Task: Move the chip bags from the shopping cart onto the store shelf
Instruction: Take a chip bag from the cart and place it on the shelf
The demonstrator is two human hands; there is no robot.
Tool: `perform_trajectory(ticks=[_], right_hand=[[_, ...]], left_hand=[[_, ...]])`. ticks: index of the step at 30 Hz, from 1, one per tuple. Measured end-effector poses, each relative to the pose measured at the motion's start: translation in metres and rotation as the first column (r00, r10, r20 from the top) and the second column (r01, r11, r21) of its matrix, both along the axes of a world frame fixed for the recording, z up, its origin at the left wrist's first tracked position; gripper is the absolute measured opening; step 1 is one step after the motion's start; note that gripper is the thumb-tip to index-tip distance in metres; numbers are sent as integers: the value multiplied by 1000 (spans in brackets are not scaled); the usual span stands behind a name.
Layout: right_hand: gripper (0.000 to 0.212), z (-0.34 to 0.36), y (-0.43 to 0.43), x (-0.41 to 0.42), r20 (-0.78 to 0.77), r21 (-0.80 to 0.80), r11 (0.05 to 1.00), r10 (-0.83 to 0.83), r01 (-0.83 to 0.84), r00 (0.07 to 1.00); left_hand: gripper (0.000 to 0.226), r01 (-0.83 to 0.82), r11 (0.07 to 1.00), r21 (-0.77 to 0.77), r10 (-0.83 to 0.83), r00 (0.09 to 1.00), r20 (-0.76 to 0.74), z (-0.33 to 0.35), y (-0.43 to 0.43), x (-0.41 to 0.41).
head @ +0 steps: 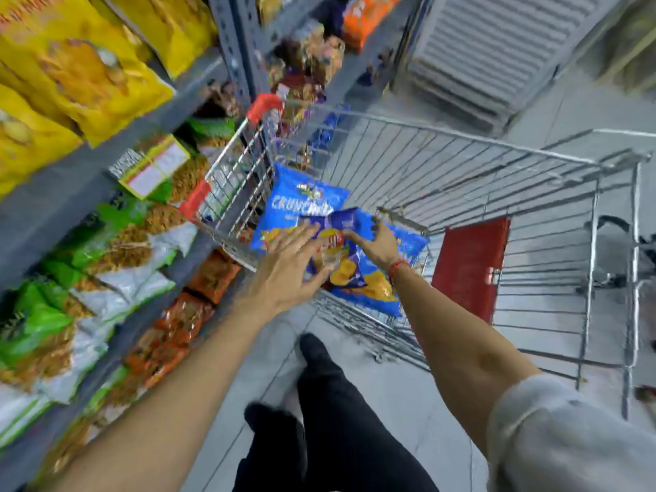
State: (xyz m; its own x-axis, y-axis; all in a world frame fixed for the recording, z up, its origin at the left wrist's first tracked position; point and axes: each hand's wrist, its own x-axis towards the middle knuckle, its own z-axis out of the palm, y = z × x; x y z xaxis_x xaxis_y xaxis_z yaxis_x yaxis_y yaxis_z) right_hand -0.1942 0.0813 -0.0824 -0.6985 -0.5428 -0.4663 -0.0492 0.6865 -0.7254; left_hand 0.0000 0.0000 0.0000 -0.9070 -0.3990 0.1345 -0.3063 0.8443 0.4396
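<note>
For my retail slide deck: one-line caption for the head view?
Left hand and right hand reach to a dark blue chip bag in a wire cart beside snack shelves.
</note>
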Motion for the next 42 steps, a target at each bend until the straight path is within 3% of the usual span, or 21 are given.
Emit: perform_trajectory(ticks=[9, 13, 25, 27, 30, 32, 35, 38, 42], right_hand=[[117, -107, -16, -8, 160, 126, 992, -39, 19, 986], [79, -108, -23, 0, 176, 119, 992, -68, 47, 982], [63, -91, -25, -5, 350, 62, 988, -156, 144, 924], [70, -83, -24, -6, 335, 52, 984, -180, 173, 925], [106, -69, -23, -12, 293, 22, 978, -203, 206, 934], [112, -55, -21, -16, 267, -18, 973, -217, 230, 939], [101, -23, -19, -18, 250, -51, 958, -262, 283, 932], [56, 18, -24, -17, 222, -147, 952, -232, 268, 947], [30, 75, -35, -16, 153, -293, 919, -226, 262, 962]], left_hand=[[32, -63, 995, -76, 59, 997, -48, -38, 0, 3], [31, -112, 987, -117, 100, 989, -106, -46, 2, 3], [37, -198, 973, -122, 182, 975, -131, -47, 7, 2], [37, -203, 971, -127, 189, 975, -116, -47, 7, 3], [39, -203, 971, -127, 195, 978, -67, -46, 7, 3], [39, -195, 973, -124, 192, 981, -33, -42, 7, 3], [40, -161, 981, -112, 165, 986, 29, -35, 7, 4], [48, -125, 992, -17, 126, 989, 74, -22, 4, 4], [49, -126, 992, -21, 126, 992, -6, 13, -15, 13]])
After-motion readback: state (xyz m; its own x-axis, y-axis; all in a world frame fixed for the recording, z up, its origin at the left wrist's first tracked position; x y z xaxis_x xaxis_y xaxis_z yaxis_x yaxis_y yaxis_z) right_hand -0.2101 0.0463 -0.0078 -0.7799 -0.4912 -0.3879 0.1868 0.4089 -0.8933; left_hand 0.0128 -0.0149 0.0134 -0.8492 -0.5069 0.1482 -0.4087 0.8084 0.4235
